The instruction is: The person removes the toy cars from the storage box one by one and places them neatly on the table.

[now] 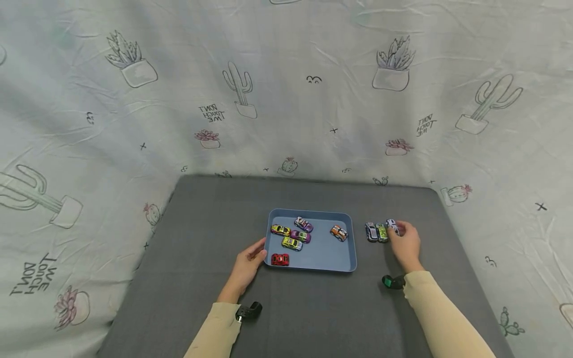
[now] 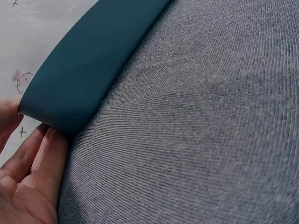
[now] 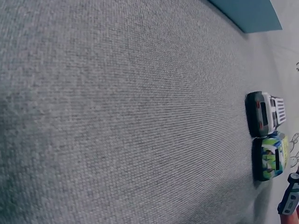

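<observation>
Pinching the end car (image 1: 391, 224) between its fingers, just right of the green car (image 1: 381, 232), the right hand (image 1: 406, 245) has the tray (image 1: 327, 256) off to its left. The left hand's (image 1: 246, 264) fingers look pretty straight, just touching the tray's left side.

free lane between blue tray (image 1: 320, 251) and white car (image 1: 371, 232), raised wall (image 1: 311, 270) blocking, orange car (image 1: 338, 232) inside
</observation>
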